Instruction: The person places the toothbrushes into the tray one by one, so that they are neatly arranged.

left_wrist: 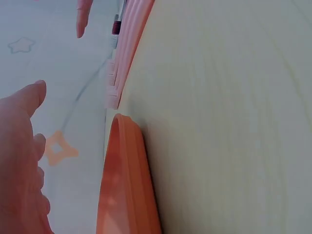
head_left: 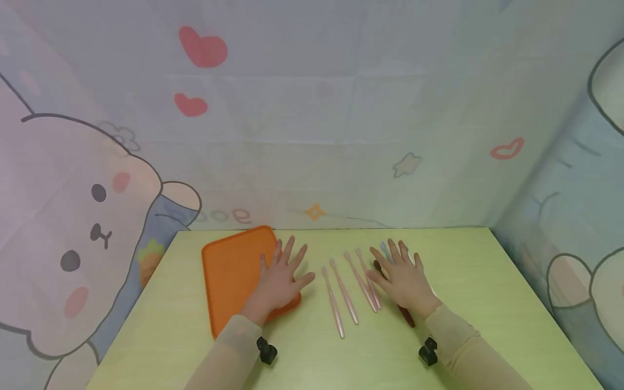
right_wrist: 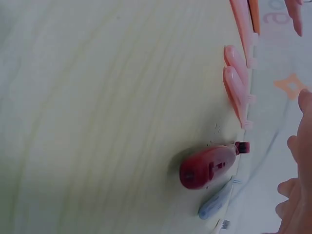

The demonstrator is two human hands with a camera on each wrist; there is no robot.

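Note:
Fingers spread, my left hand [head_left: 278, 279] hovers over the right part of an orange tray [head_left: 226, 281] and holds nothing. My right hand [head_left: 403, 277] is spread too, above a dark red toothbrush [head_left: 406, 316] and a blue toothbrush [head_left: 384, 248], both partly covered by it in the head view. Between the hands lie several pink toothbrushes [head_left: 334, 306] with their heads toward the back. The right wrist view shows the dark red handle [right_wrist: 207, 165] beside the blue toothbrush [right_wrist: 214, 202], with a pale one at the bottom edge.
A light yellow-green table [head_left: 478, 325] carries everything. Behind it hangs a printed cloth [head_left: 312, 108], and another cloth panel [head_left: 585, 216] borders the right side. The tray has a raised rim [left_wrist: 134, 161]. Small black devices [head_left: 266, 351] sit on both wrists.

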